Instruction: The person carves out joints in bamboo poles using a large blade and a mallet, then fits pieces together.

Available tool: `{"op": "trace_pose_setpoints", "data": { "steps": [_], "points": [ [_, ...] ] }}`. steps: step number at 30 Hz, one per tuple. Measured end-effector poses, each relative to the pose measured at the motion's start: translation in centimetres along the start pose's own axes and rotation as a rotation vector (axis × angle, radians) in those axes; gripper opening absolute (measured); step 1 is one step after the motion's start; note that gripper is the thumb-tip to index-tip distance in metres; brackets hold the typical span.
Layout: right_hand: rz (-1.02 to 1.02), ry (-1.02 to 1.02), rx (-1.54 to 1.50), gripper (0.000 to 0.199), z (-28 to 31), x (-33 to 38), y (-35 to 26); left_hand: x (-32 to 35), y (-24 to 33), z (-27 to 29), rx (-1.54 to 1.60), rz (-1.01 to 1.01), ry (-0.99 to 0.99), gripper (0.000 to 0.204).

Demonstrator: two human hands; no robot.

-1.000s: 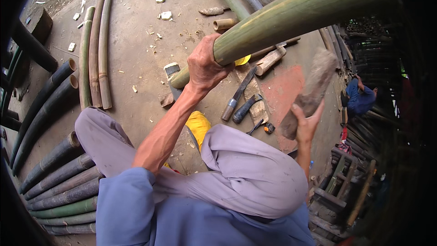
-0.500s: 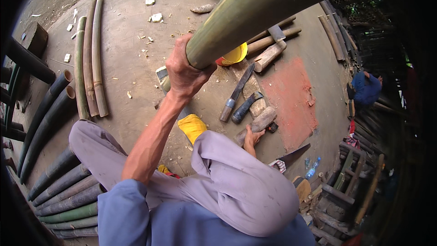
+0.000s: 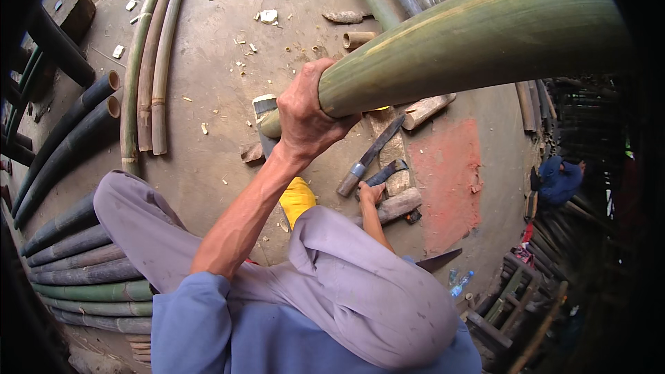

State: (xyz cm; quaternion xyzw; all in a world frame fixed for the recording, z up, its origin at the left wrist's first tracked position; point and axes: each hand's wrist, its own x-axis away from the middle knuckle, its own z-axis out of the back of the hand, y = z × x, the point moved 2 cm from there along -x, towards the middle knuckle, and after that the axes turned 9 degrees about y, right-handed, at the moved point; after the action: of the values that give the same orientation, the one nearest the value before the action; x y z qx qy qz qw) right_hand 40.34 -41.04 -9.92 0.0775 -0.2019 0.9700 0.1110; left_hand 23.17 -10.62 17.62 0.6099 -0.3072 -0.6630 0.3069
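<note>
Left hand (image 3: 305, 121) is clenched around the cut end of a thick green bamboo pole (image 3: 471, 41), fingers wrapped over the top edge; the pole slants up and away to the upper right, lifted off the ground. Right hand (image 3: 372, 194) is down on the concrete floor (image 3: 208, 159), fingers closed on the handle of a dark-bladed chopping knife (image 3: 386, 173), just beside a short wooden club (image 3: 398, 206). A second long knife (image 3: 370, 156) lies touching that group, and another wooden chunk (image 3: 427, 111) sits just under the pole. Yellow sandal (image 3: 296, 199) by the knee. Split bamboo strips (image 3: 149, 76) lie side by side at left; darker whole poles (image 3: 69, 131) are stacked along the left rim. Small hollow bamboo offcut (image 3: 359, 39) lies near wood chips (image 3: 267, 15). Plastic bottle (image 3: 459, 284) at lower right, contents can't tell. Another person in blue (image 3: 557, 180) crouches at far right.
</note>
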Motion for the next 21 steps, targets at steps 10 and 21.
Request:
{"op": "trace_pose_setpoints", "data": {
  "steps": [10, 21],
  "points": [
    [-0.053, -0.583, -1.002, 0.037, 8.8, 11.8, -9.8, -0.3, 0.1, 0.3, 0.01, -0.037, 0.027, 0.064],
    [-0.04, -1.317, -0.571, 0.022, 3.2, 14.5, -16.0, -0.1, -0.4, 0.3, 0.046, 0.003, 0.027, 0.063]
  ]
}}
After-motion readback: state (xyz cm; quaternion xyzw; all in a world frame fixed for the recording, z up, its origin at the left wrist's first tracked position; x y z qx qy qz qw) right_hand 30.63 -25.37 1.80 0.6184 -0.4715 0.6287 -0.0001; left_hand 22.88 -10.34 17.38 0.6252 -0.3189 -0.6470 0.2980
